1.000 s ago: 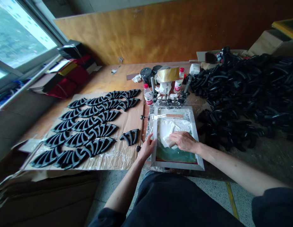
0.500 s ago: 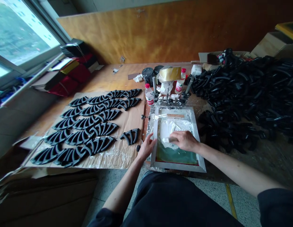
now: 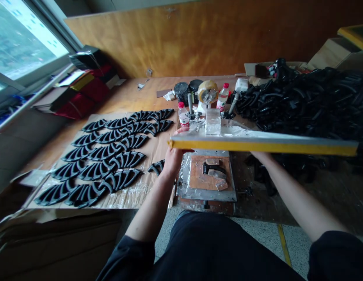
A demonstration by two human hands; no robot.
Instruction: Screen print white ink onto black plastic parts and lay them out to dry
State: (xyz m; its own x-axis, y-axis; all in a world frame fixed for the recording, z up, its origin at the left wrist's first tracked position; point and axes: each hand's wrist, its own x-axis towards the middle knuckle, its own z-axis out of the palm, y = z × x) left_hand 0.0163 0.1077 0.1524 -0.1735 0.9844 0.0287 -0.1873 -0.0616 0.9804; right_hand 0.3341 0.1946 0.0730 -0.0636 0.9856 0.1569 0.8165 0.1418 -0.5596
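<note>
A silk-screen printing frame (image 3: pixel 257 146) is tilted up, its yellow front edge facing me. My left hand (image 3: pixel 173 156) is closed around the frame's left end. My right hand is hidden behind the frame; only its wrist (image 3: pixel 261 156) and forearm show below. Whatever it holds is out of sight. Under the raised frame, a curved black plastic part (image 3: pixel 215 169) lies on a wooden block (image 3: pixel 197 177). That block sits on a metal base plate (image 3: pixel 189 191). A clamp stand (image 3: pixel 213 121) is behind the frame.
Rows of black curved parts (image 3: pixel 93 169) lie on cardboard (image 3: pixel 158 150) to the left. A large heap of black parts (image 3: pixel 298 101) covers the right. Behind stand two bottles (image 3: pixel 184 117), dark tubs (image 3: pixel 181 91) and a tape roll (image 3: pixel 207 91).
The frame has swung up from lying flat, uncovering the black part on the wooden block. My left hand has taken hold of its left end. My right hand has gone behind it.
</note>
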